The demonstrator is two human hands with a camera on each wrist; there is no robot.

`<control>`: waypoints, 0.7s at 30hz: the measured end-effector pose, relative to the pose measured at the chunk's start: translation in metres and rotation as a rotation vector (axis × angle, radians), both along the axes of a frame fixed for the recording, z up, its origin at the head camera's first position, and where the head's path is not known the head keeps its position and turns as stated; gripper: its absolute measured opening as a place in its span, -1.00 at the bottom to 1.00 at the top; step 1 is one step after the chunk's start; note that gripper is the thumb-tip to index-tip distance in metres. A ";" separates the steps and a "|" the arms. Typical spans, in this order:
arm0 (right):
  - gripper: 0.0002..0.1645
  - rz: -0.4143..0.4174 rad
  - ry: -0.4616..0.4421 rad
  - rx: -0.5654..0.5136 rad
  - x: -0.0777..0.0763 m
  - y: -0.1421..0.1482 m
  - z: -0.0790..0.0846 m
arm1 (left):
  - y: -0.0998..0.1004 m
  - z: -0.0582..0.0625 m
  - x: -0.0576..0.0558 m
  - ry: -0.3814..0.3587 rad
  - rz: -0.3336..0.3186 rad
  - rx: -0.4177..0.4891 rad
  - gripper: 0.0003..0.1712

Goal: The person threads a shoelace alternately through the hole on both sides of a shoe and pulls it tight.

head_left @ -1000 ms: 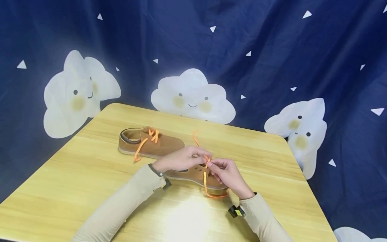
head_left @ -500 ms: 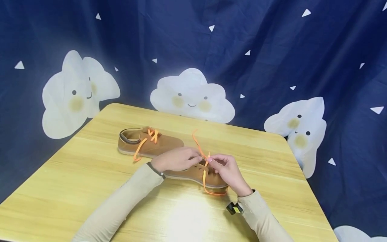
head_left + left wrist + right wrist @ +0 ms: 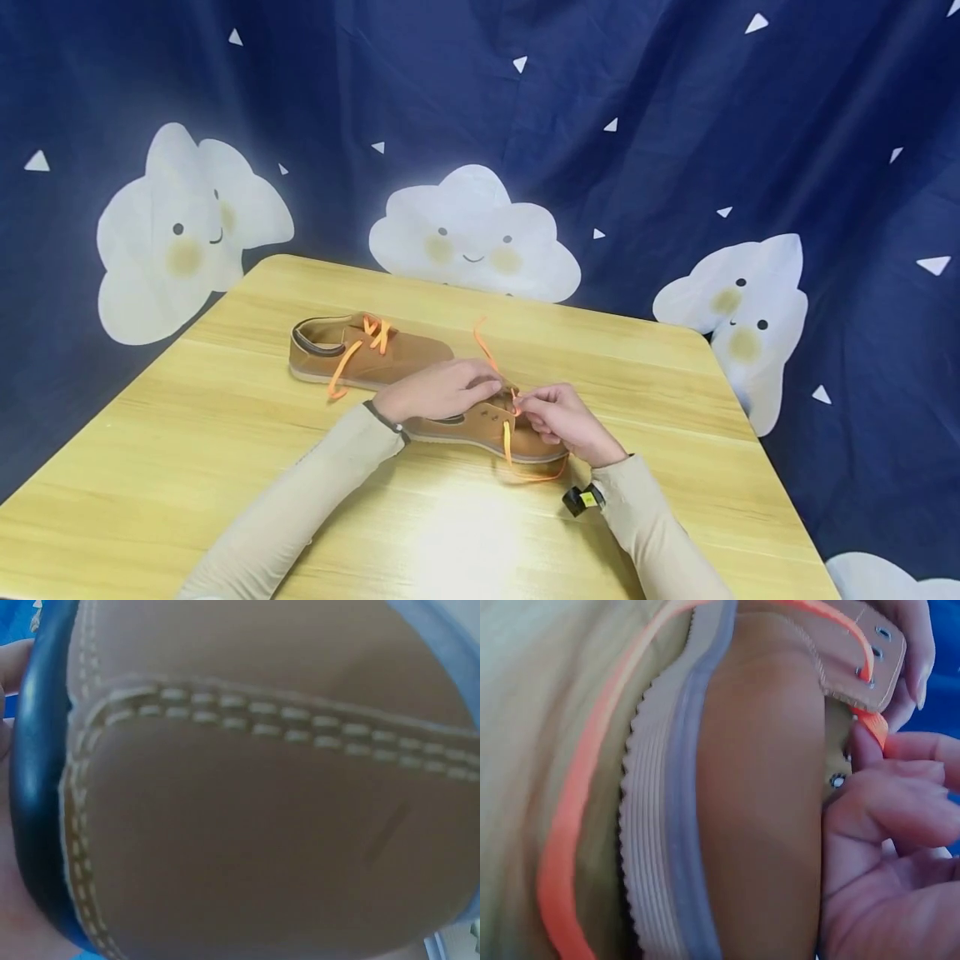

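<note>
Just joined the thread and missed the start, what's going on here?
A person's right hand pinches an orange shoelace at the throat of the nearer brown lace-up shoe. The left hand lies over that shoe's opening; its grip is unclear. On the near flap, the lace passes through the toe-most eyelet, while the two bare eyelets beside it are unlaced. The other shoe sits farther back on the table, its lace crossed and untied.

Brown on shoes [image 3: 761, 787], orange on laces [image 3: 557, 862], wood-grained yellow on counter [image 3: 225, 417], navy with white clouds [image 3: 472, 212] on curtain [image 3: 450, 83].
</note>
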State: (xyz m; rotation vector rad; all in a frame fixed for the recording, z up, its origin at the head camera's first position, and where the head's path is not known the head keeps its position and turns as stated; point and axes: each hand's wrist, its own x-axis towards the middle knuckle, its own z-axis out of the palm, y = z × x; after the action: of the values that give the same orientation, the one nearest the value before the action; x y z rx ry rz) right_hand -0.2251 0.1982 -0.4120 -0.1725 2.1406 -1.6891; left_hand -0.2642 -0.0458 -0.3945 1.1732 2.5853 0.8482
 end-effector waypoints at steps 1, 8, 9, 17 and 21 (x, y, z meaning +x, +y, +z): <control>-0.67 0.008 -0.009 0.001 -0.001 0.000 -0.001 | 0.000 0.000 0.000 -0.001 0.000 0.000 -0.51; -0.73 0.036 -0.001 0.019 -0.007 -0.001 -0.004 | 0.000 0.000 -0.001 0.005 -0.007 0.009 -0.53; -0.73 0.030 -0.002 0.021 -0.007 -0.002 -0.004 | 0.000 0.000 -0.001 0.006 -0.006 0.008 -0.53; -0.73 0.012 0.011 0.032 -0.006 -0.003 -0.005 | 0.000 0.001 0.000 -0.001 -0.002 0.001 -0.54; -0.68 0.004 0.039 0.046 -0.006 -0.004 -0.008 | -0.001 0.002 0.001 -0.003 -0.015 0.010 -0.56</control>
State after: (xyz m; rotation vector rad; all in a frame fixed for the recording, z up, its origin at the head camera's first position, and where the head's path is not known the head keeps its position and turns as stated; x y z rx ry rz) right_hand -0.2307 0.1940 -0.4201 -0.1980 2.2038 -1.6452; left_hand -0.2632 -0.0463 -0.3924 1.1920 2.5697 0.8595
